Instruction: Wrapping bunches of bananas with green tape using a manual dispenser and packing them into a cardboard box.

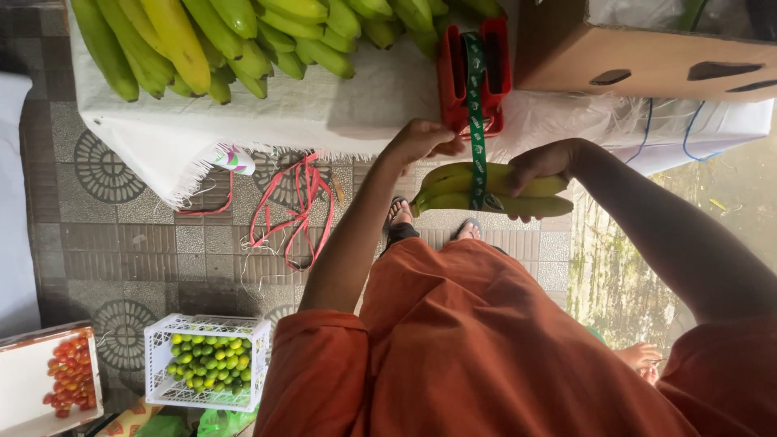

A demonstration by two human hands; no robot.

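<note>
Hanging in the air in front of the surface (340, 113), a small bunch of yellow-green bananas (453, 188) was wrapped by a green tape (477, 137) running down from a red tape dispenser (473, 77). The right hand (541, 166) had its grip closed around the bunch's far end, holding it level. The left hand (421, 139) had its grip pinched on the tape just above the bananas. Behind, a pile of green bananas (243, 40) lay on the white-covered surface beside a cardboard box (639, 61). Below on the tiled floor (121, 243) stood a white crate of limes (206, 360), near a tray of red tomatoes (69, 376).
</note>
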